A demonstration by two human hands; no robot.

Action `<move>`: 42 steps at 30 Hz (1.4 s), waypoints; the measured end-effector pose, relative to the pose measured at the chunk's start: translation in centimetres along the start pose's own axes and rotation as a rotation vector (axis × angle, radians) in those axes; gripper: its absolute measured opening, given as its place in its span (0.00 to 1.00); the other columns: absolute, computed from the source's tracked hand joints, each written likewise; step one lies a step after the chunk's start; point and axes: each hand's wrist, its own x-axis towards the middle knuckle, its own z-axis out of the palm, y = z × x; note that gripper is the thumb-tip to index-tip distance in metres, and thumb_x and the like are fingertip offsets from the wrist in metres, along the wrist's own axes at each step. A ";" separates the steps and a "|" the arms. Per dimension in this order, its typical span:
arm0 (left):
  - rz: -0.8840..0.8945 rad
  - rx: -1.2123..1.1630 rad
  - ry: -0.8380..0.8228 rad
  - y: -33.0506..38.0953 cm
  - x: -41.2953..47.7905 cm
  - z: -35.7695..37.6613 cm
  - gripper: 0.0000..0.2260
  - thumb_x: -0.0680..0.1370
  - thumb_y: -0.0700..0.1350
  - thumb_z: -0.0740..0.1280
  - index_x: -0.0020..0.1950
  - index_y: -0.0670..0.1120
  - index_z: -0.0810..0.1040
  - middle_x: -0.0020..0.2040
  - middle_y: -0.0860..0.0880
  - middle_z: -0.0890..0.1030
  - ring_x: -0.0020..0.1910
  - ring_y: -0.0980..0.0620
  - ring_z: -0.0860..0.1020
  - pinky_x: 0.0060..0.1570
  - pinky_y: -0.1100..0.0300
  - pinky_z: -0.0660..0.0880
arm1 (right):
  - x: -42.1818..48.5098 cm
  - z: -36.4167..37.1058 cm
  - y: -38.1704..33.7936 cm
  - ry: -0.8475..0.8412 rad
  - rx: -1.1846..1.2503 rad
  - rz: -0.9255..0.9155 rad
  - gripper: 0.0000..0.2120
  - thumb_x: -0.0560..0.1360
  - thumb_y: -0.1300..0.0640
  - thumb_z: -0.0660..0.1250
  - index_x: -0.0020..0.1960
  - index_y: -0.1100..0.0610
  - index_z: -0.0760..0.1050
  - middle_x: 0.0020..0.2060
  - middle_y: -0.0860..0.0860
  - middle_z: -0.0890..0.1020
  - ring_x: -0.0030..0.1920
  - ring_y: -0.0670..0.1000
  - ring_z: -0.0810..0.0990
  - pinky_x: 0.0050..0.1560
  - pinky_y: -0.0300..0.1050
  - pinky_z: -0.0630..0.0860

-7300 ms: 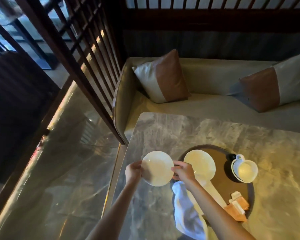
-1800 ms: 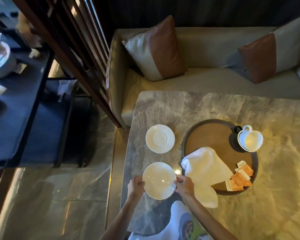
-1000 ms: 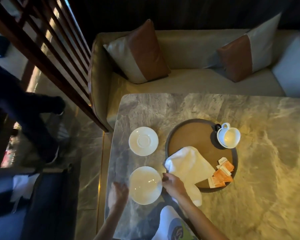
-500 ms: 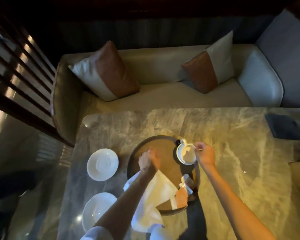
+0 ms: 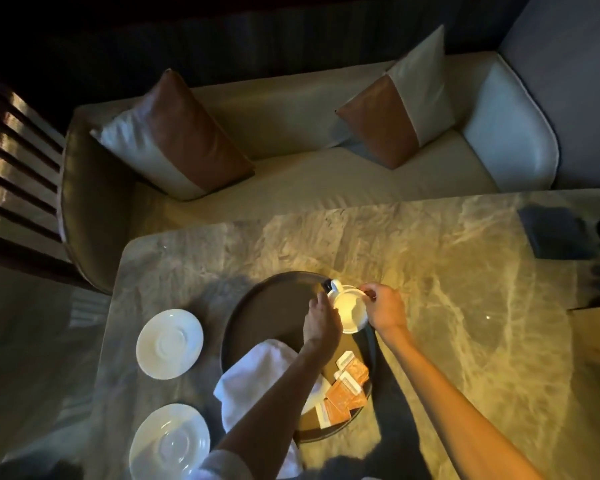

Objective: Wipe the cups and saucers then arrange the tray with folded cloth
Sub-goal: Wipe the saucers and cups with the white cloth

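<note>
Left hand (image 5: 321, 318) now joins right hand (image 5: 386, 310) on the cup (image 5: 351, 308) at the far rim of the tray (image 5: 267, 306), fingers (image 5: 317, 306) of both curled round it.

A cream sofa (image 5: 291, 174) with two brown-and-white cushions (image 5: 174, 136) spans the upper frame; a marble table (image 5: 465, 289) glows warmly below, a dark slatted screen (image 5: 14, 174), possibly wood, at left.

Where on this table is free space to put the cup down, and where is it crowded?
Free: the marble table right of the tray, and the tray's bare far-left floor. Crowded: cloth and sachets fill its near half; saucers line the left.
</note>
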 end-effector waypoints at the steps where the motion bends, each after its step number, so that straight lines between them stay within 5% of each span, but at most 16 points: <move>1: -0.005 -0.013 -0.009 -0.1 0.0 -0.1 0.14 0.82 0.41 0.58 0.67 0.39 0.67 0.62 0.37 0.75 0.58 0.39 0.78 0.56 0.48 0.76 | -0.2 -0.1 -0.1 0.009 -0.022 -0.015 0.12 0.75 0.64 0.67 0.57 0.58 0.82 0.54 0.55 0.85 0.55 0.56 0.82 0.57 0.46 0.76; 5: -0.027 -0.172 -0.053 -0.3 -0.4 -0.9 0.20 0.82 0.40 0.59 0.74 0.39 0.65 0.71 0.37 0.69 0.70 0.38 0.69 0.69 0.48 0.67 | -1.4 -0.3 -1.1 0.100 -0.102 -0.093 0.13 0.77 0.64 0.65 0.59 0.57 0.81 0.55 0.56 0.84 0.55 0.57 0.81 0.56 0.49 0.77; 8: 0.031 -0.239 0.010 -0.9 -0.8 -2.4 0.12 0.79 0.40 0.64 0.62 0.40 0.72 0.57 0.40 0.79 0.56 0.40 0.79 0.56 0.46 0.77 | -2.5 -0.3 -2.7 0.198 -0.079 -0.144 0.11 0.78 0.63 0.65 0.58 0.58 0.81 0.53 0.58 0.82 0.55 0.58 0.80 0.56 0.50 0.76; 13: 0.084 -0.411 0.103 -4.5 -1.3 -6.5 0.02 0.78 0.39 0.64 0.48 0.42 0.72 0.44 0.41 0.77 0.44 0.42 0.75 0.42 0.52 0.75 | -4.8 1.7 -7.7 0.261 0.069 -0.139 0.10 0.79 0.61 0.65 0.57 0.59 0.80 0.54 0.58 0.81 0.53 0.58 0.80 0.51 0.43 0.71; 17: -0.018 -0.568 0.191 -10.4 -1.3 -10.6 0.06 0.80 0.43 0.62 0.55 0.44 0.74 0.52 0.39 0.78 0.49 0.43 0.77 0.49 0.49 0.78 | -6.8 6.4 -12.0 0.150 0.246 -0.168 0.09 0.79 0.59 0.66 0.57 0.59 0.80 0.53 0.55 0.84 0.53 0.55 0.81 0.53 0.45 0.72; 21: -0.023 -0.535 0.283 -17.8 -1.7 -14.8 0.15 0.79 0.49 0.60 0.47 0.37 0.77 0.43 0.43 0.77 0.43 0.44 0.75 0.42 0.52 0.75 | -8.7 12.9 -16.3 -0.058 0.378 -0.131 0.08 0.78 0.61 0.66 0.55 0.62 0.80 0.51 0.58 0.84 0.50 0.54 0.80 0.51 0.44 0.72; 24: -0.151 -0.548 0.254 -23.2 -2.0 -16.8 0.13 0.82 0.37 0.59 0.64 0.34 0.75 0.58 0.35 0.79 0.59 0.37 0.76 0.58 0.46 0.74 | -9.9 17.8 -18.8 -0.228 0.495 0.019 0.09 0.78 0.65 0.65 0.58 0.65 0.77 0.53 0.63 0.82 0.54 0.62 0.81 0.57 0.60 0.78; 26: -0.220 -0.584 0.238 -25.8 -2.2 -17.9 0.16 0.81 0.32 0.57 0.69 0.35 0.71 0.66 0.33 0.74 0.66 0.34 0.72 0.62 0.39 0.73 | -10.8 20.7 -20.1 -0.291 0.571 0.132 0.10 0.79 0.65 0.63 0.59 0.66 0.75 0.53 0.62 0.81 0.53 0.63 0.81 0.51 0.61 0.81; 29: -0.297 -0.667 0.197 -28.7 -2.4 -19.4 0.18 0.81 0.32 0.56 0.70 0.37 0.70 0.69 0.36 0.72 0.67 0.35 0.71 0.60 0.36 0.74 | -11.9 24.2 -21.6 -0.317 0.651 0.240 0.12 0.80 0.68 0.60 0.62 0.68 0.74 0.55 0.61 0.79 0.59 0.66 0.78 0.39 0.49 0.83; 33: -0.273 -0.539 0.188 -31.1 -2.5 -20.4 0.20 0.77 0.30 0.59 0.68 0.38 0.73 0.66 0.39 0.76 0.64 0.38 0.74 0.58 0.40 0.77 | -12.4 26.8 -21.9 -0.357 0.558 0.236 0.14 0.81 0.65 0.60 0.65 0.62 0.74 0.63 0.60 0.78 0.62 0.63 0.77 0.55 0.62 0.80; 42: -0.260 -0.518 0.150 -32.9 -1.7 -20.1 0.20 0.76 0.28 0.60 0.67 0.37 0.72 0.63 0.38 0.77 0.63 0.41 0.75 0.62 0.48 0.75 | -12.5 27.8 -21.8 -0.362 0.480 0.157 0.12 0.80 0.62 0.64 0.62 0.54 0.75 0.64 0.56 0.78 0.62 0.60 0.77 0.56 0.60 0.80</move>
